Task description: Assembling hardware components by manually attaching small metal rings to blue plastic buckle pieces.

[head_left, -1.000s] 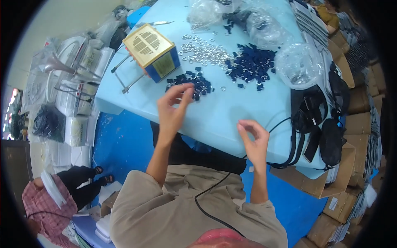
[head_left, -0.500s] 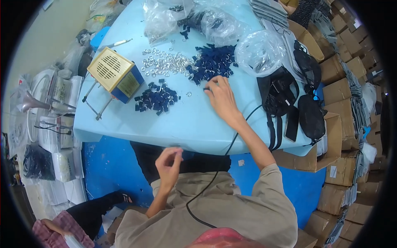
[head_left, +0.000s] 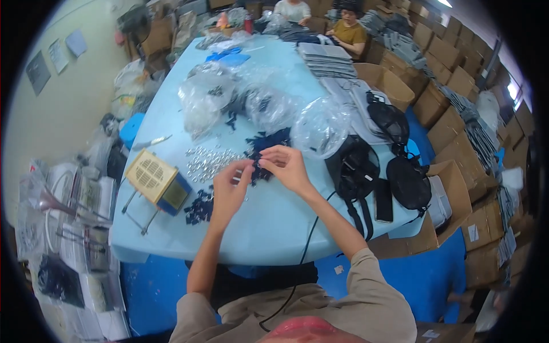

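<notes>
Both hands are raised over the near part of the table, fingertips almost meeting. My left hand point(head_left: 229, 188) is closed in a pinch; whatever it holds is too small to make out. From the right, my right hand point(head_left: 287, 167) pinches what looks like a small dark blue fabric tab, hard to separate from the pile behind. That pile of dark blue tabs point(head_left: 279, 138) lies just beyond the fingers. Left of it spread many small shiny metal rings point(head_left: 209, 164). A second heap of dark tabs point(head_left: 198, 210) sits beside my left wrist, partly covered by it.
A yellow and blue box-shaped device point(head_left: 153, 178) on metal legs stands at the left. Clear plastic bags point(head_left: 206, 97) lie farther back. Black pouches point(head_left: 351, 168) and a phone point(head_left: 384, 201) are at right. A dark cable point(head_left: 309, 237) crosses the near edge. Two people sit at the far end.
My left hand has risen from near my lap to above the table. My right hand has come left from the tab pile to meet it. The view has tilted up toward the far end.
</notes>
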